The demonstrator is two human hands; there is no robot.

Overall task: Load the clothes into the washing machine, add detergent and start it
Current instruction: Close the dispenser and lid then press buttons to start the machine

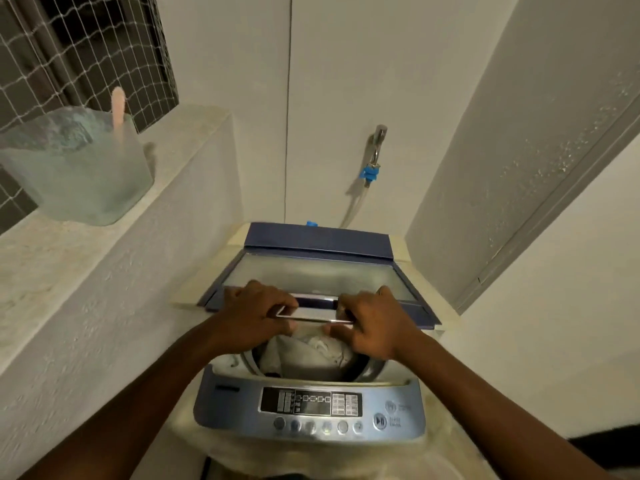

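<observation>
A top-loading washing machine (311,434) with a blue and silver control panel stands below me. Its glass lid (311,275) is folded and partly raised, tilted toward the wall. My left hand (258,313) and my right hand (375,323) both grip the chrome lid handle (317,308) at its two ends. Light-coloured clothes (308,355) lie in the drum beneath the hands. A translucent tub of pale blue detergent powder (79,168) with a pink scoop handle (117,109) sticking out sits on the ledge at the left.
A white ledge (69,258) runs along the left, with a netted window (69,53) behind it. A wall tap (377,147) with a blue connector and hose sits above the machine. A white door panel (519,150) leans at the right.
</observation>
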